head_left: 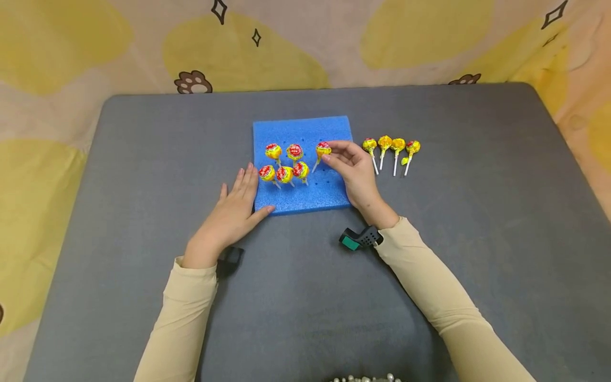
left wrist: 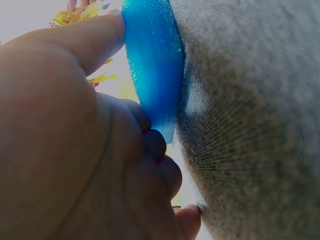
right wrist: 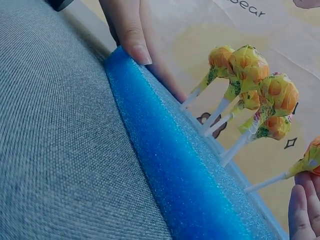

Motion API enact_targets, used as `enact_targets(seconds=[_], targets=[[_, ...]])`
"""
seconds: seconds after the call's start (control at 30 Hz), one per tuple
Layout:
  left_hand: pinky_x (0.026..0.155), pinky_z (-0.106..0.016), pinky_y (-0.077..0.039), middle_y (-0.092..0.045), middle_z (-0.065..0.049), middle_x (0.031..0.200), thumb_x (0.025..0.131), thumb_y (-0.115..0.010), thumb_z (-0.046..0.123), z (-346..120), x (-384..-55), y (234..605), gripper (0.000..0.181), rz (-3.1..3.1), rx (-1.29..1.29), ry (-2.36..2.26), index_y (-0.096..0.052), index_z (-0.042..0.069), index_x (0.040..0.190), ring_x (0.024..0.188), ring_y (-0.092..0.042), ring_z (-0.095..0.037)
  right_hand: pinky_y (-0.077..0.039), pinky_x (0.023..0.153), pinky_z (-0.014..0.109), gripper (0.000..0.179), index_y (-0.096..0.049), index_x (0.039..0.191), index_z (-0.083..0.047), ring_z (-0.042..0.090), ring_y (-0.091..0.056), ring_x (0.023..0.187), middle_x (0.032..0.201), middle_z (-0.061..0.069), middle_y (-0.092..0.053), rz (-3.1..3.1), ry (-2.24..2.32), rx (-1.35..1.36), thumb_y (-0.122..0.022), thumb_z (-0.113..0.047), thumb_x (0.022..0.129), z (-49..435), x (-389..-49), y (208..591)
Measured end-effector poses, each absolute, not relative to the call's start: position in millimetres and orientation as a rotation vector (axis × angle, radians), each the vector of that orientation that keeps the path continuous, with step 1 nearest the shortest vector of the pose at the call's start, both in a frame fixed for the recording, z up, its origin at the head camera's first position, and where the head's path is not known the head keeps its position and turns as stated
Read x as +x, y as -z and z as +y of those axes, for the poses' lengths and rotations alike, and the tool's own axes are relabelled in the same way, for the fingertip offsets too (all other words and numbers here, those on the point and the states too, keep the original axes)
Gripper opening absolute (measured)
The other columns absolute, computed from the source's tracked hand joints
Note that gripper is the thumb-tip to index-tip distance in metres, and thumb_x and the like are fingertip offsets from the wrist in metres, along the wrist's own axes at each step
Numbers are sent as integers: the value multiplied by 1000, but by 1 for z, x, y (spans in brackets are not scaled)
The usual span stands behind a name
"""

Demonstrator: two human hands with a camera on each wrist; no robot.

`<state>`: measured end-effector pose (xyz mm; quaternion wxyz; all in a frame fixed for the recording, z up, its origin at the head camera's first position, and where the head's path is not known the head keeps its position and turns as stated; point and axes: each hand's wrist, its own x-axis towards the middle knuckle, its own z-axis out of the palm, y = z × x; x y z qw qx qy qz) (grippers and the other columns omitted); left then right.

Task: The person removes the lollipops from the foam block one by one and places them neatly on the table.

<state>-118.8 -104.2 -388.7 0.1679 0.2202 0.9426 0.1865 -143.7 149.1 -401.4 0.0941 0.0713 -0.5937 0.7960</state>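
A blue foam block (head_left: pixel 305 200) with small holes lies flat on the table. Several wrapped lollipops (head_left: pixel 285 174) stand in its left half in two rows, sticks down and heads leaning. My right hand (head_left: pixel 355 172) pinches another lollipop (head_left: pixel 323 149) by its head between thumb and fingers, right of the others. Its stick (right wrist: pixel 265 182) slants down to the foam's top in the right wrist view. With fingers straight, my left hand (head_left: pixel 231 212) lies along the block's left edge, the thumb (left wrist: pixel 102 42) resting at the front left corner.
More loose lollipops (head_left: pixel 398 146) lie in a row on the grey table (head_left: pixel 477 239), just right of the foam and my right hand. A patterned cloth (head_left: pixel 286 58) hangs behind the table's back edge. A dark wrist device (head_left: pixel 359 237) sits under my right wrist.
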Motion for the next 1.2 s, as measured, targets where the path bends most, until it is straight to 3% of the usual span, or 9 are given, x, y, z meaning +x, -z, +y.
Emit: enact_targets(seconds=[0.87, 1.2], targets=[[109, -59, 1, 6, -14, 157, 94, -49, 45, -103, -118, 386, 87, 2693, 619, -540, 0, 0, 149, 143, 10, -27, -52, 79, 25, 30, -66, 96, -8, 12, -63, 84, 94, 3, -67, -1682, -2427, 210, -55, 17, 85, 149, -146, 399], [109, -59, 2, 8, -13, 156, 95, -48, 45, -104, -118, 387, 86, 2681, 612, -530, 1, 0, 150, 143, 11, -27, -52, 78, 26, 23, -68, 95, -10, 14, -62, 83, 91, 5, -68, -1616, -2485, 215, -61, 10, 85, 150, -145, 400]])
